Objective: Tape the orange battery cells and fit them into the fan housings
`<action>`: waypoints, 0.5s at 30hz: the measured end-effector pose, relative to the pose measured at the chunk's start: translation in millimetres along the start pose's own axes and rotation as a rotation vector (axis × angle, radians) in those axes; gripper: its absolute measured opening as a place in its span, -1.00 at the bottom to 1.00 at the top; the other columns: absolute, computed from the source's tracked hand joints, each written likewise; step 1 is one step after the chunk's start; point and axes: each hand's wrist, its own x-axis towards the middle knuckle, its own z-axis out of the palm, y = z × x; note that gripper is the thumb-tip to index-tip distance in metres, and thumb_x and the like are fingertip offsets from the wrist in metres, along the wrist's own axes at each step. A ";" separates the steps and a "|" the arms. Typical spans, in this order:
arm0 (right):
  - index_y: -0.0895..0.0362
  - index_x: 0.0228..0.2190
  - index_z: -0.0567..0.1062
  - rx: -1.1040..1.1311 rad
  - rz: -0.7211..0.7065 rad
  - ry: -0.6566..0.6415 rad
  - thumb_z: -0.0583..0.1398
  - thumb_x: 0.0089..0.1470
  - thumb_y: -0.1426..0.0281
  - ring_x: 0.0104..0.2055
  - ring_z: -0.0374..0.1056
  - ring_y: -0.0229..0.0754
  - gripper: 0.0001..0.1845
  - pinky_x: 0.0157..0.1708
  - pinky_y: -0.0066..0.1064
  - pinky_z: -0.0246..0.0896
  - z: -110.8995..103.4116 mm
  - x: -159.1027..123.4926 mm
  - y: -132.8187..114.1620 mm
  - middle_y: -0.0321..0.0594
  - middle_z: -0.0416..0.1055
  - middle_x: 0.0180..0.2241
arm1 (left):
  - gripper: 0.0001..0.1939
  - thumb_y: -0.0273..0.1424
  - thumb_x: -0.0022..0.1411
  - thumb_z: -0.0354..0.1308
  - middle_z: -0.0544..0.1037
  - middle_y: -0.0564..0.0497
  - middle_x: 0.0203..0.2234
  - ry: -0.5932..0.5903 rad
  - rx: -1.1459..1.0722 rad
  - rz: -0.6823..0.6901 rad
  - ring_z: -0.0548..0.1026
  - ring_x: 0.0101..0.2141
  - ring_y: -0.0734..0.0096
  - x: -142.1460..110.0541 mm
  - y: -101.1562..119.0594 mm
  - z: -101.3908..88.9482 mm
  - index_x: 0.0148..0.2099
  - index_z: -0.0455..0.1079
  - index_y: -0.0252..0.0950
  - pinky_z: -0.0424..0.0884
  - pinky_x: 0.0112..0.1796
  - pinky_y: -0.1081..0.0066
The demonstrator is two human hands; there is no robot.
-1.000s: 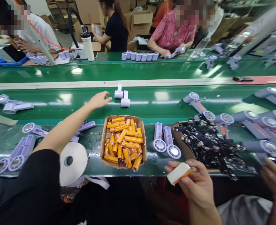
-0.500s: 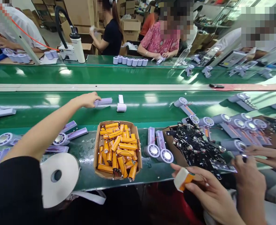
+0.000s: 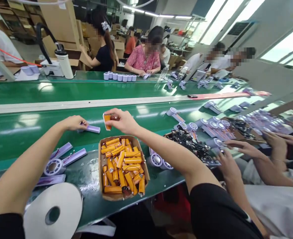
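Observation:
My left hand (image 3: 74,122) is closed on a lavender plastic fan housing over the green belt. The housing's slim handle (image 3: 94,129) points right, and my fingers cover its round end. Just to the right, my right hand (image 3: 124,120) pinches an orange-wrapped battery (image 3: 107,122) with a white strip along its left side. The battery is upright and apart from the handle. Below my right hand sits a cardboard box (image 3: 101,181) full of orange batteries. More lavender fan housings (image 3: 53,167) lie under my left forearm.
A large white tape roll (image 3: 68,210) lies at the front left. Right of the battery box are round fan housings (image 3: 156,160) and a heap of black wired parts (image 3: 190,142). A co-worker's hands (image 3: 230,159) are at the right. Several people sit across the belt.
My left hand has taken a lavender housing from the belt and holds it nearer. My right hand has brought the battery from the front right to beside it. The view has swung right.

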 end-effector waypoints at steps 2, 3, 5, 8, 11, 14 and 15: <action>0.14 0.07 0.62 -0.004 0.070 0.002 0.42 0.15 0.28 -0.37 0.43 -0.26 -0.53 -0.25 -0.40 0.33 21.1 26.1 20.4 -0.40 0.54 -0.42 | -0.54 -0.02 0.28 0.10 0.78 0.02 -0.03 0.034 -0.027 -0.044 0.65 -0.06 0.18 -4.7 1.4 1.8 0.00 0.68 -0.09 0.43 -0.12 0.41; 0.15 0.05 0.62 -0.024 0.097 0.001 0.41 0.13 0.30 -0.39 0.41 -0.26 -0.55 -0.26 -0.40 0.30 30.7 35.8 29.3 -0.43 0.51 -0.46 | -0.53 -0.04 0.33 0.07 0.76 0.01 0.04 0.051 -0.030 -0.072 0.64 -0.01 0.18 -6.2 2.8 4.3 0.06 0.67 -0.10 0.42 -0.09 0.41; 0.14 0.03 0.62 -0.082 0.129 -0.028 0.39 0.13 0.32 -0.41 0.39 -0.25 -0.57 -0.26 -0.40 0.27 46.9 49.4 43.9 -0.45 0.49 -0.49 | -0.54 -0.08 0.39 0.05 0.73 0.01 0.12 0.070 -0.028 -0.120 0.62 0.06 0.19 -6.6 6.0 10.5 0.13 0.63 -0.09 0.41 -0.03 0.39; 0.13 0.05 0.61 -0.235 0.127 -0.110 0.36 0.19 0.33 -0.38 0.43 -0.23 -0.60 -0.23 -0.40 0.29 61.8 57.8 57.8 -0.39 0.57 -0.43 | -0.59 -0.12 0.40 0.11 0.73 0.01 0.10 0.073 -0.022 -0.154 0.62 0.06 0.19 -2.6 10.6 16.6 0.14 0.63 -0.09 0.41 0.01 0.39; 0.10 0.08 0.60 -0.382 0.117 -0.157 0.35 0.25 0.36 -0.27 0.53 -0.18 -0.63 -0.14 -0.38 0.35 66.7 57.6 62.0 -0.27 0.67 -0.29 | -0.63 -0.14 0.41 0.14 0.74 0.01 0.07 0.083 -0.016 -0.158 0.63 0.05 0.19 1.4 17.2 14.8 0.11 0.64 -0.08 0.41 0.01 0.40; 0.04 0.09 0.60 -0.491 0.124 -0.186 0.36 0.29 0.38 -0.15 0.61 -0.12 -0.66 -0.06 -0.35 0.40 65.2 53.8 53.8 -0.20 0.72 -0.16 | -0.67 -0.14 0.40 0.13 0.76 0.01 0.03 0.098 -0.005 -0.139 0.64 0.01 0.19 0.1 29.6 6.5 0.04 0.64 -0.08 0.41 -0.05 0.40; 0.02 0.09 0.60 -0.534 0.126 -0.205 0.37 0.31 0.37 -0.12 0.63 -0.11 -0.67 -0.05 -0.36 0.40 64.3 52.4 48.6 -0.20 0.73 -0.13 | -0.67 -0.14 0.39 0.12 0.76 0.01 0.00 0.103 0.002 -0.129 0.65 -0.02 0.19 -1.8 34.5 3.2 0.01 0.63 -0.08 0.41 -0.09 0.40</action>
